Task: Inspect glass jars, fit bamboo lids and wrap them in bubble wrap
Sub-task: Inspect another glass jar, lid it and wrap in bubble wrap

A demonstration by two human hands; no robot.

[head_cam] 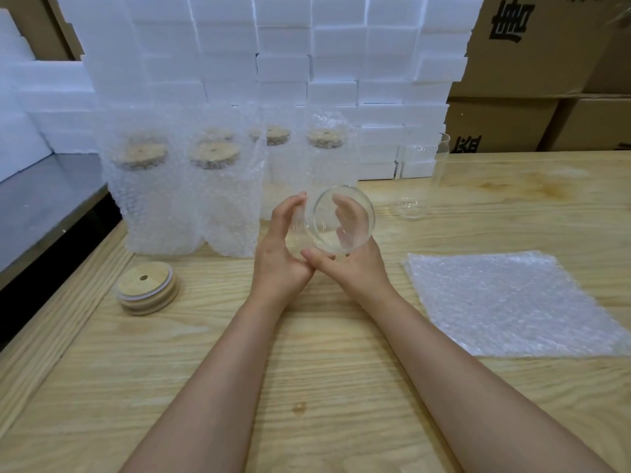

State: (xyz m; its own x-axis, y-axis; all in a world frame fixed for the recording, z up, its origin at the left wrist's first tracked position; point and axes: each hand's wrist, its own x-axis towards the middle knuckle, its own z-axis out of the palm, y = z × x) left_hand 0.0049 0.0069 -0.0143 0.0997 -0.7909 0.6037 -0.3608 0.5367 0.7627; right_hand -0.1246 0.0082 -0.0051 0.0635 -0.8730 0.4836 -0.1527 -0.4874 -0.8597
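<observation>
I hold a clear glass jar [336, 221] tilted above the wooden table [307, 387], its open mouth turned towards me. My left hand [283, 247] cups its left side with fingers curved along the glass. My right hand [351, 254] grips it from below and the right, fingers showing through the glass. A short stack of bamboo lids [147, 292] with a centre hole lies on the table to the left. Flat bubble wrap sheets [512, 302] lie to the right. Another bare glass jar [421, 175] stands upright behind the sheets.
Several wrapped jars with bamboo lids [184, 186] stand in bubble wrap at the back left. White foam blocks [283, 70] are stacked behind them. Cardboard boxes [532, 63] fill the back right. A grey surface [44, 199] lies beyond the table's left edge.
</observation>
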